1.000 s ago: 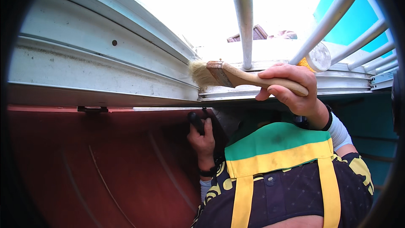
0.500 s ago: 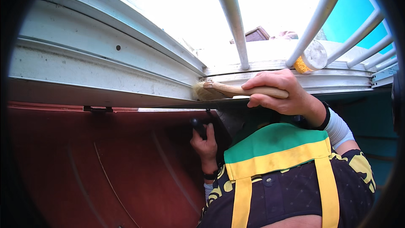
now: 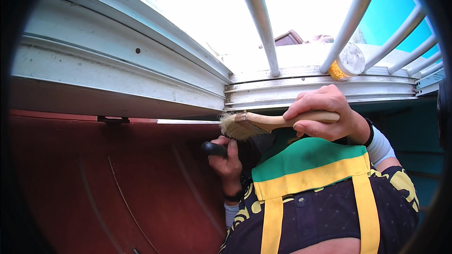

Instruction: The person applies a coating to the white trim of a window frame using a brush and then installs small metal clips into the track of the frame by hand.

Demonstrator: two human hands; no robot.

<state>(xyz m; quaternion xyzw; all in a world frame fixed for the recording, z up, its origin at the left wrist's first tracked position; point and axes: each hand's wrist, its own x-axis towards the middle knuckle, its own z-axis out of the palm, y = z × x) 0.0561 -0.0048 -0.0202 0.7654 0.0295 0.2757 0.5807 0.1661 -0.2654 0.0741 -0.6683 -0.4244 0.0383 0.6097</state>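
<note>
My right hand [image 3: 325, 113] grips the wooden handle of a flat paintbrush [image 3: 268, 120], held roughly level. Its pale, splayed bristles point left, just below the inner corner of the white metal window track [image 3: 282, 87]. Lower and to the left, my left hand [image 3: 227, 162] is closed round a black rounded handle [image 3: 214, 149]. The brush tips are close above those fingers; whether they touch, I cannot tell. What the black handle belongs to is mostly hidden in shadow behind the brush and my apron [image 3: 306, 160].
Metal bars [image 3: 261, 21] rise beyond the track. A clear round tub with yellow contents [image 3: 346, 63] stands by them on the ledge. To the left runs a grooved white frame [image 3: 108, 51], with a dark red panel [image 3: 141, 183] below it. Turquoise surfaces lie at the right.
The paintbrush has come off the track corner, moving toward me and slightly right, with my right hand. The black handle in my left hand has swung to point more to the left.
</note>
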